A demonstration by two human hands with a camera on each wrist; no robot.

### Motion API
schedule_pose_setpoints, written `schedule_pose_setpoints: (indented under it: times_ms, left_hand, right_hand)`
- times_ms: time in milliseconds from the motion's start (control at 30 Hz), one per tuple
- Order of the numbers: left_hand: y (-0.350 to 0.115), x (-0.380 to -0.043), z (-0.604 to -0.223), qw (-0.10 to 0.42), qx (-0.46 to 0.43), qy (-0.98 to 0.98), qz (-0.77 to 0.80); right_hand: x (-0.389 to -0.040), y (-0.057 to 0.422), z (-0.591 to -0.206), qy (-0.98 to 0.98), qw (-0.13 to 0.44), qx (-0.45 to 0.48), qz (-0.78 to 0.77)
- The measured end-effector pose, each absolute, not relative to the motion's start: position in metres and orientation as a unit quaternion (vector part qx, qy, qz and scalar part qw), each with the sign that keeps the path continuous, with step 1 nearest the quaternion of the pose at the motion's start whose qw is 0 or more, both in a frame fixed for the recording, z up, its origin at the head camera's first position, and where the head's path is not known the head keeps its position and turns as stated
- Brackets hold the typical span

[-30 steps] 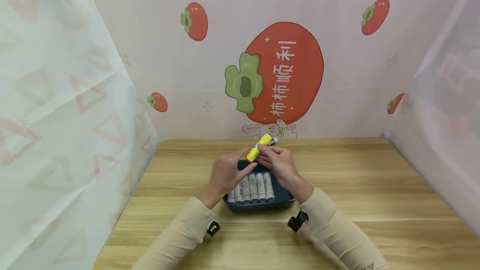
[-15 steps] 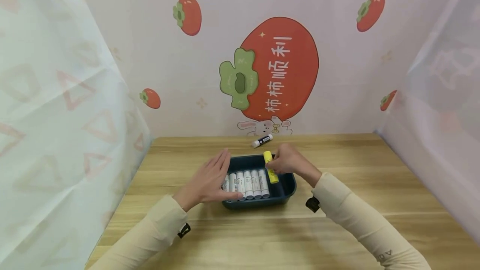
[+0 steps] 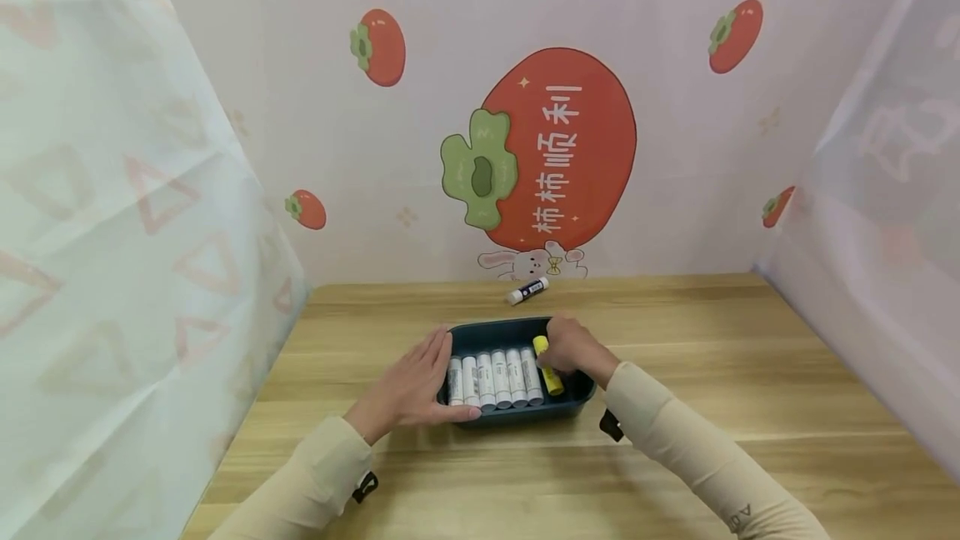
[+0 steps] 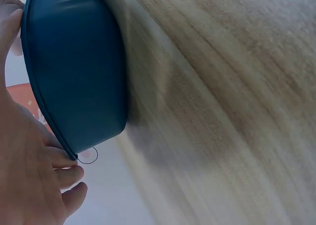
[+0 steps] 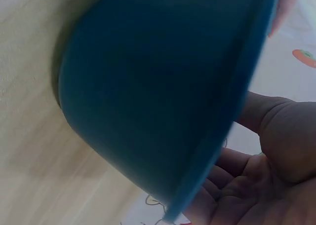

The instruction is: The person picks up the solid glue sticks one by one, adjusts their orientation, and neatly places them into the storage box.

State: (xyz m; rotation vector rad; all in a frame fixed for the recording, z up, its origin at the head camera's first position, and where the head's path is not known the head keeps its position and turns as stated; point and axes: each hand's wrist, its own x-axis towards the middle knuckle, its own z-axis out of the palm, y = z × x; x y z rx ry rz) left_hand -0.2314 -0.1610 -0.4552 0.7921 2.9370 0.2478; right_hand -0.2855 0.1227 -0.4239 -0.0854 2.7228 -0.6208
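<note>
A dark blue-green tray (image 3: 517, 419) holds a row of several white glue sticks (image 3: 501, 377), lying side by side. To the right of that row a yellow glue stick (image 3: 552, 380) lies slanted inside the tray. My right hand (image 3: 573, 346) reaches over the tray's right part and pinches the yellow stick; its fingertips are partly hidden. My left hand (image 3: 411, 386) rests at the tray's left end, fingers straight and thumb along the near rim. In the left wrist view, fingers (image 4: 69, 175) touch the tray's corner. The right wrist view shows the tray wall (image 5: 148, 101) blocking the held stick.
Behind the tray, a glue stick with a dark label (image 3: 528, 291) lies on the wooden table (image 3: 675, 457) near its back edge. A printed cloth (image 3: 675, 190) hangs behind the table, with more sheets at both sides.
The yellow glue stick, earlier between both hands above the tray, has come down into it with my right hand. My left hand let go of it and moved to the tray's left end.
</note>
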Motion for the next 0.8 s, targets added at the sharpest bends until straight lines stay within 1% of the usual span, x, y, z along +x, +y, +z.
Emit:
schedule_pose_setpoints:
  times_ms: [233,400,667,800]
  left_hand:
    - [-0.161,-0.234,-0.456,0.035,0.259,0.962,0.081]
    - [-0.162,-0.234,-0.456,0.041,0.255,0.962,0.087]
    - [-0.163,-0.233,-0.457,0.044,0.257,0.961,0.091]
    - [-0.163,-0.234,-0.459,0.043,0.260,0.960,0.093]
  right_hand:
    - [-0.286,0.122,-0.426,0.959,0.179,-0.033,-0.218]
    - [-0.284,0.122,-0.425,0.959,0.189,-0.038,-0.209]
    - [-0.286,0.133,-0.414,0.955,0.197,-0.078,-0.206]
    - [-0.290,0.147,-0.403,0.945,0.181,-0.131,-0.240]
